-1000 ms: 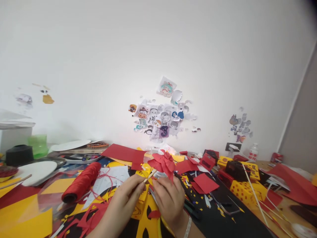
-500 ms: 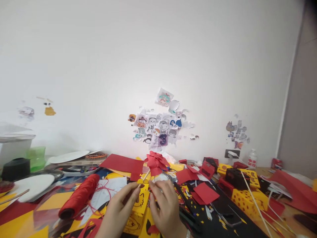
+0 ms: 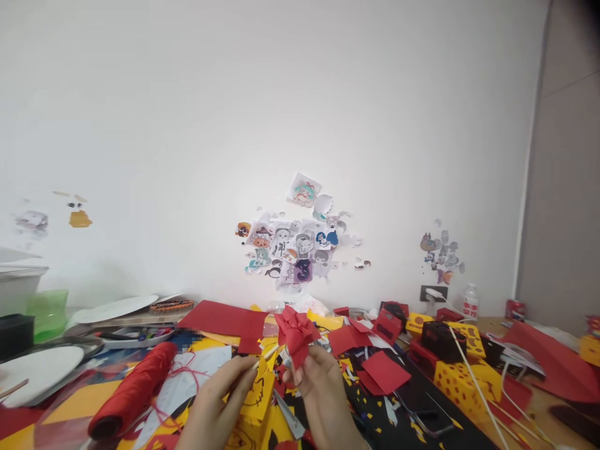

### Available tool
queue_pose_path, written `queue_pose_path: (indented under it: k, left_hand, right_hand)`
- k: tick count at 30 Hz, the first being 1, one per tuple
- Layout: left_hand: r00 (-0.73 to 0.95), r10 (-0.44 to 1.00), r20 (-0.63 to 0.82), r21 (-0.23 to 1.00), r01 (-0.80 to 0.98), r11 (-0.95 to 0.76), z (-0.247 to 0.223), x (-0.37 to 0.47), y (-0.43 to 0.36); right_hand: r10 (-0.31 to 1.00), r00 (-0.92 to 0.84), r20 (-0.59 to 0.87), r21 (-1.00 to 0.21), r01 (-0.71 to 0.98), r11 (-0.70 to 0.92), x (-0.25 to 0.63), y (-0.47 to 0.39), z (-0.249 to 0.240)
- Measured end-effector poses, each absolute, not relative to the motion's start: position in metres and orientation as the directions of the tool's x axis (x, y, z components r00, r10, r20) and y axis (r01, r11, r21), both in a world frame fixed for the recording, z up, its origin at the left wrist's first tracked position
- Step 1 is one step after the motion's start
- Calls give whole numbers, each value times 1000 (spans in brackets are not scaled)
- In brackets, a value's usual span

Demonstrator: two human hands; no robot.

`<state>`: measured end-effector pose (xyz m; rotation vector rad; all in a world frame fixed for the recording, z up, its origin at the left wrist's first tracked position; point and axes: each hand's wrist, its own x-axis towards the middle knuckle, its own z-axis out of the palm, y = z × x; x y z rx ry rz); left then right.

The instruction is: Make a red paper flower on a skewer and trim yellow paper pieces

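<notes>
A crumpled red paper flower stands up in front of me at the far side of my fingers. My right hand has its thumb and fingers closed on the flower's lower right petals. My left hand pinches a thin pale stick, which slants up toward the flower; yellow paper pieces sit along it. Whether stick and flower are joined is hidden. Between my wrists lie a yellow box with a drawn black face and a pair of scissors, blades pointing away from me.
A red thread spool lies at left, its loose cord trailing toward my left wrist. Red paper squares and yellow scraps cover the black sheet on the right. Farther right are spotted yellow boxes and long sticks. The wall rises behind.
My right fingers have moved up from below the flower and now grip its petals, and a petal hangs lower. The scissors blades have come into sight. The view has shifted slightly.
</notes>
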<state>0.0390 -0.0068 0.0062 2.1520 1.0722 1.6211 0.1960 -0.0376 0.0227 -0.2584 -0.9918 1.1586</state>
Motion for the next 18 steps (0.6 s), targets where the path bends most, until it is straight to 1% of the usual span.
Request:
queue_pose_path:
  k: [3, 6, 9, 12, 18]
  left_hand:
    - [153, 700, 698, 612, 379, -694, 6, 41, -8]
    - [150, 704, 694, 625, 361, -692, 7, 41, -10]
    - [111, 685, 720, 604, 387, -697, 10, 39, -10]
    - [122, 659, 742, 565, 417, -712, 14, 36, -10]
    - [96, 644, 759, 542, 454, -707, 11, 37, -9]
  right_hand:
    - [869, 53, 491, -636, -660, 400, 195, -39, 23]
    - [857, 39, 514, -631, -660, 408, 195, -38, 23]
    - [829, 21, 559, -580, -704, 409, 198, -37, 23]
    - [842, 30, 538, -537, -758, 370, 201, -36, 24]
    - [840, -88, 536, -589, -751, 298, 199, -41, 32]
